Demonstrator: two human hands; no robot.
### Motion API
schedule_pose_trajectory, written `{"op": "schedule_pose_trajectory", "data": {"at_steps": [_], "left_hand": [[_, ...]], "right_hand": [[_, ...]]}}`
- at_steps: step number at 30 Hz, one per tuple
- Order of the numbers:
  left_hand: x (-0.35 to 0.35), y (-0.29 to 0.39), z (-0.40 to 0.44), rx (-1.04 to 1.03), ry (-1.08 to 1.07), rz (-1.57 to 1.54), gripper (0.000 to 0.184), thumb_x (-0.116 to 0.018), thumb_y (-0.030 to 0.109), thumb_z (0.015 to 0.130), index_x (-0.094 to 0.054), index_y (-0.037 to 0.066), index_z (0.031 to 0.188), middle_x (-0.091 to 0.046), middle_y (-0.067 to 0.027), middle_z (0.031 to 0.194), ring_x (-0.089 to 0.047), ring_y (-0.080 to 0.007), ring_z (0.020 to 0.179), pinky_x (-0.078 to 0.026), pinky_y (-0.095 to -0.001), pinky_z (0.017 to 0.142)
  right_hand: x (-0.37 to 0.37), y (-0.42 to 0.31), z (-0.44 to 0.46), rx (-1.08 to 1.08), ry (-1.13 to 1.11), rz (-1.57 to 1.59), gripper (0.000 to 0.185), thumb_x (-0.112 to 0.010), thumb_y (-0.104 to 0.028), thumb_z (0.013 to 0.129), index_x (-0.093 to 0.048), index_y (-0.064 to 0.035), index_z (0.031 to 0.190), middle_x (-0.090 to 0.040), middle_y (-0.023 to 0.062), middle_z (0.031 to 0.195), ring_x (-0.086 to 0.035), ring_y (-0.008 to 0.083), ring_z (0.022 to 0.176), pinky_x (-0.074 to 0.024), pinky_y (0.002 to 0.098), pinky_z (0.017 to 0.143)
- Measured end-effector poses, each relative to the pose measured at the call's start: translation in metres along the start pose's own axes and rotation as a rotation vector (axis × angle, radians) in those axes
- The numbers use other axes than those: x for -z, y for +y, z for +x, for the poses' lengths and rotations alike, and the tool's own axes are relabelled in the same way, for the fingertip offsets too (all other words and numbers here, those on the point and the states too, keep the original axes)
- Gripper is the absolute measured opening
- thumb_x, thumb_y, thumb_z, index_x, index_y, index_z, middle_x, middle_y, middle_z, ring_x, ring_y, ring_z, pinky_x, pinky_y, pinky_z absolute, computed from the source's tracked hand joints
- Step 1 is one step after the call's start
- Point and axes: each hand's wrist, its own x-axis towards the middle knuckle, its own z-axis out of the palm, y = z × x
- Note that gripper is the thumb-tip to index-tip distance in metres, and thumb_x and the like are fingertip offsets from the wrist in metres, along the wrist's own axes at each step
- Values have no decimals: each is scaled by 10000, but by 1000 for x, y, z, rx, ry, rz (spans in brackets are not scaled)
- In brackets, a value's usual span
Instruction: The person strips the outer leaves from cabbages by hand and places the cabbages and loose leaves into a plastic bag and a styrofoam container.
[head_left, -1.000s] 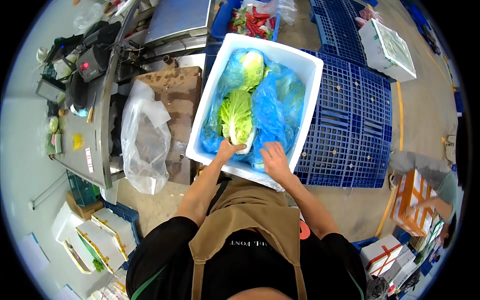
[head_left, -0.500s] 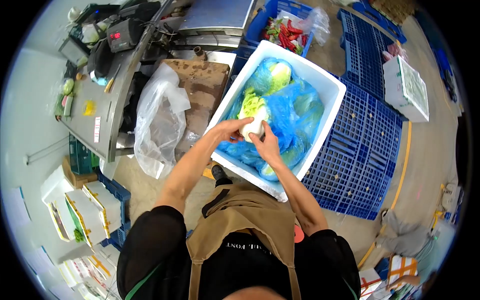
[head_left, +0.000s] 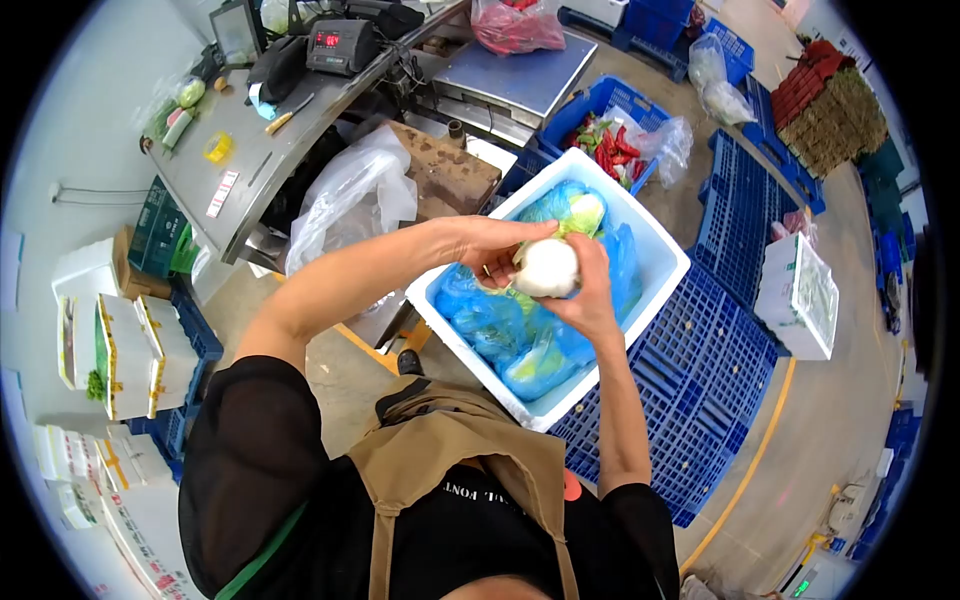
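Note:
A napa cabbage (head_left: 548, 268) is between my two hands, its round white base facing up toward me. My left hand (head_left: 492, 248) is on its left side, thumb across the top and fingers curled at the edge. On the right, my right hand (head_left: 590, 285) wraps round it. Both hands are above a white foam box (head_left: 657, 268). Inside the box, thin blue plastic bags (head_left: 490, 335) cover more cabbages. One bare pale-green cabbage top (head_left: 583, 213) shows at the far end. The held cabbage's leafy end is mostly hidden.
Blue plastic pallets (head_left: 680, 370) lie right of the box. Beyond it stands a blue crate (head_left: 650, 110) with red chillies (head_left: 615, 152). At left are a metal table (head_left: 265, 165) with a knife (head_left: 290, 115), and a clear plastic sheet (head_left: 350, 200). A platform scale (head_left: 515, 75) stands ahead.
The cabbage has come up from the blue bags toward me and turned, so its white base now faces up. Both hands stay on it. The view has shifted.

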Motion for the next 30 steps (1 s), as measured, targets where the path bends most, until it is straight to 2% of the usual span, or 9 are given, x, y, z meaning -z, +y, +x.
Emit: {"op": "schedule_pose_trajectory", "data": {"at_steps": [2,7,8,11,12,13,21,29,30], "left_hand": [[-3,13,-11,-96,3,-22,903,-401,830,770,-617,-40,876,-550,-111,680,-537,-157,577,-440,-290,542],[-7,45,-37,-398,353,432,890,-535,779,747,-625,-83,951,-609,-149,745,-590,-163,602,-476,-287,542],[-8,56,-36,-361,414,544,824,-638,678,743,-601,-75,1075,-637,-190,884,-630,-201,745,-511,-319,648],[-33,51,-10,-924,563,631,775,-697,567,741,-555,-40,1201,-620,-223,1045,-625,-269,916,-502,-357,791],[-48,56,-19,-923,585,720,778,-715,504,729,-511,-10,1277,-581,-239,1162,-595,-322,1018,-470,-383,879],[-58,57,-14,-1013,600,735,695,-703,440,735,-535,3,1249,-590,-251,1138,-592,-366,1027,-470,-409,879],[-65,84,-28,-919,428,1122,487,-670,300,720,-634,-3,1098,-663,-247,900,-657,-356,871,-503,-420,804],[-52,97,-2,-844,92,1183,509,-673,261,672,-652,-23,1094,-678,-202,1001,-656,-322,894,-509,-359,804],[-44,99,-1,-802,47,1089,524,-685,248,682,-637,-27,1125,-686,-183,1003,-663,-265,893,-513,-340,787]], "right_hand": [[10,-1,0,-210,44,316,837,-872,-107,534,-475,-9,1265,-574,134,1203,-571,264,1096,-470,348,919],[24,10,-3,-374,216,819,745,-837,-45,614,-475,28,1261,-598,102,1144,-587,207,1049,-481,326,901],[25,10,-3,-411,244,872,739,-831,-40,621,-473,27,1265,-597,101,1145,-587,206,1046,-482,328,901],[28,1,2,-446,281,887,712,-807,-15,646,-470,25,1272,-594,93,1135,-587,195,1034,-491,323,887],[29,-3,4,-439,283,841,708,-803,-9,648,-470,25,1272,-593,92,1134,-587,194,1035,-493,319,884],[30,-7,5,-433,284,794,704,-798,-3,650,-470,26,1272,-592,92,1134,-588,193,1035,-494,316,882],[50,-2,-8,-474,243,953,737,-763,12,678,-419,30,1329,-593,117,1160,-599,203,1022,-512,312,872],[29,28,-41,-433,264,1048,757,-777,-98,692,-407,65,1331,-560,147,1220,-570,226,1087,-443,341,965],[27,40,-47,-452,298,1034,762,-759,-190,698,-413,47,1334,-553,151,1239,-574,258,1092,-456,372,969]]}}
